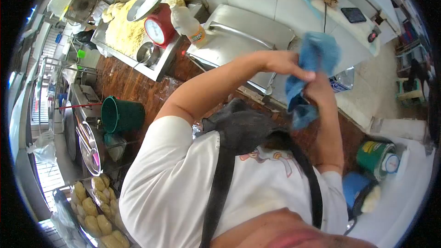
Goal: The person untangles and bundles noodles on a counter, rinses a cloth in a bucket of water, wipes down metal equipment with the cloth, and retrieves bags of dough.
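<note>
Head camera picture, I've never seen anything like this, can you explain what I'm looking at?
There is no machine here: these are a person's own bare hands. The single picture comes from a camera worn on the head, looking forward and down, so the white shirt and dark apron show below. The left hand and right hand hold a blue cloth, which looks blurred. Beyond them, a crumbly yellow heap lies in a metal tray, near a red scale. A dark phone-like device lies at upper right.
</note>
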{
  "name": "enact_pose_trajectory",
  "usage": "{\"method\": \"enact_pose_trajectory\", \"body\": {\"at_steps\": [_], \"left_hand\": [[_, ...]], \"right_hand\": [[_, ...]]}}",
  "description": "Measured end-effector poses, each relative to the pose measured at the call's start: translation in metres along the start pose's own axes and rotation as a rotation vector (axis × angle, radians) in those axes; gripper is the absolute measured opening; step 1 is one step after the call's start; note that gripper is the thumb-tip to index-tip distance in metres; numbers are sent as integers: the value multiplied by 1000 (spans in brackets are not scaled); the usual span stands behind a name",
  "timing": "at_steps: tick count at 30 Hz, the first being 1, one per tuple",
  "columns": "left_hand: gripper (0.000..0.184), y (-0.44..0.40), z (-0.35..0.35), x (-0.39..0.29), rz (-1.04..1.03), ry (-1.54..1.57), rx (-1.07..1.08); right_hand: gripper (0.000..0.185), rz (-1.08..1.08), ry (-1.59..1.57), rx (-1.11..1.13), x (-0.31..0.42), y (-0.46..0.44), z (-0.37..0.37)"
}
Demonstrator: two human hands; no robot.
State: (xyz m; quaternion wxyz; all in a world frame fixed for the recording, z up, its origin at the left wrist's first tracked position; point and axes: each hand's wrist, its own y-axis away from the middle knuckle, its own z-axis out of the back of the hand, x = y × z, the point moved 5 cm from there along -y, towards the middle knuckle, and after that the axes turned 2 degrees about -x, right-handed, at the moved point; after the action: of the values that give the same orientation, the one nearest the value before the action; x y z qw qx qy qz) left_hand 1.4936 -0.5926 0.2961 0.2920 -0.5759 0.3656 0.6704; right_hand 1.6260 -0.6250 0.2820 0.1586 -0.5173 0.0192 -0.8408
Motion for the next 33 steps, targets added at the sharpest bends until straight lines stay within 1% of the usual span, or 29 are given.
{"method": "enact_pose_trajectory", "body": {"at_steps": [1, 3, 4, 6, 7, 9, 10, 11, 12, 14, 15, 17, 19, 20, 21, 23, 24, 26, 27, 28, 30, 31, 32, 33], "left_hand": [[58, -3, -3, 7, 63, 156, -7], [55, -19, -15, 2, 183, 438, 23], [46, -16, -16, -11, 272, 458, -77], [43, -34, -19, -4, 173, 750, -197], [42, -43, -17, 10, 132, 904, -264], [41, -64, -15, 34, 92, 994, -397], [41, -67, -15, 38, 67, 1031, -470], [41, -69, -16, 39, 40, 1067, -543], [40, -67, -24, 32, 53, 1019, -556], [39, -56, -44, 17, 93, 924, -587], [39, -59, -42, 23, 53, 877, -603], [40, -71, -30, 41, -29, 779, -628], [37, -80, -14, 54, 9, 704, -639], [37, -86, -4, 75, 23, 691, -636], [36, -89, 1, 89, 37, 678, -632], [36, -91, 5, 87, -84, 842, -582], [35, -91, 7, 82, -145, 920, -557], [35, -90, 21, 59, -279, 1069, -501], [38, -91, 17, 41, -234, 941, -339], [42, -91, 14, 24, -209, 794, -180], [47, -105, 16, 45, -99, -143, -537], [50, -106, 16, 47, -40, -627, -688], [58, -97, 15, 23, 89, -606, -593], [59, -105, 18, 33, 82, -745, -467]], "right_hand": [[41, -3, 191, 21, 22, 0, -2], [34, 237, 218, -54, 45, -17, 7], [29, 281, 215, -69, 43, -21, 15], [22, 372, 209, -80, 20, -28, 20], [19, 400, 219, -220, 7, -33, 22], [16, 457, 228, -488, -32, -42, 14], [20, 189, 71, -435, -74, -51, 5], [22, 84, -180, -487, -81, -50, 8], [23, -22, -434, -534, -83, -48, 2], [27, -92, -899, -593, -107, -45, -11], [29, -47, -1105, -607, -134, -51, -23], [34, -82, -1319, -631, -143, -53, -30], [41, -269, -1326, -654, -92, -52, -25], [44, -440, -1090, -658, -66, -42, -21], [44, -132, -690, -664, -49, -40, -13], [45, 455, 136, -578, -11, -36, -17], [47, 529, 99, -338, 6, -34, -11], [46, 440, 9, -324, -13, -24, -2], [45, 391, -33, -308, -24, -19, -2], [47, 339, 349, -563, -39, -22, 3], [47, 159, 163, -734, -79, -32, -34], [47, 132, 145, -693, -92, -37, -39], [48, 104, 128, -651, -105, -42, -43], [49, 76, 113, -611, -117, -48, -48]]}}
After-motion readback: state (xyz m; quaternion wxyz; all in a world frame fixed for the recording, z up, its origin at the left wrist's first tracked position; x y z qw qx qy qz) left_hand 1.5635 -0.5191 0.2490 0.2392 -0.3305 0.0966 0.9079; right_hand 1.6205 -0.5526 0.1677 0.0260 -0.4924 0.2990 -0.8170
